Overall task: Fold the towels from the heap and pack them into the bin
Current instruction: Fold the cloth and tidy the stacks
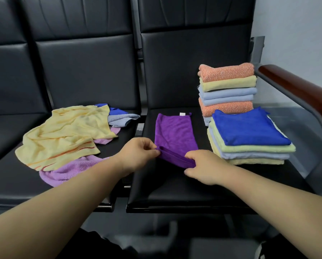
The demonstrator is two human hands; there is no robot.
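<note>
A purple towel point(174, 132) lies flat on the right black seat, folded into a narrow strip with a white tag at its far edge. My left hand point(137, 153) pinches its near left corner and my right hand point(203, 166) pinches its near right corner, the near edge lifted and curled over. On the left seat lies the heap: a crumpled yellow towel point(66, 133) over a lilac towel point(70, 170), with a blue towel point(112, 109) and a grey-blue towel point(122, 120) behind. No bin is in view.
Two stacks of folded towels stand on the right seat: a tall one topped by an orange towel point(227, 71), and a nearer one topped by a blue towel point(247, 128). A wooden armrest point(302, 90) on a metal frame borders the right side. Black seat backs rise behind.
</note>
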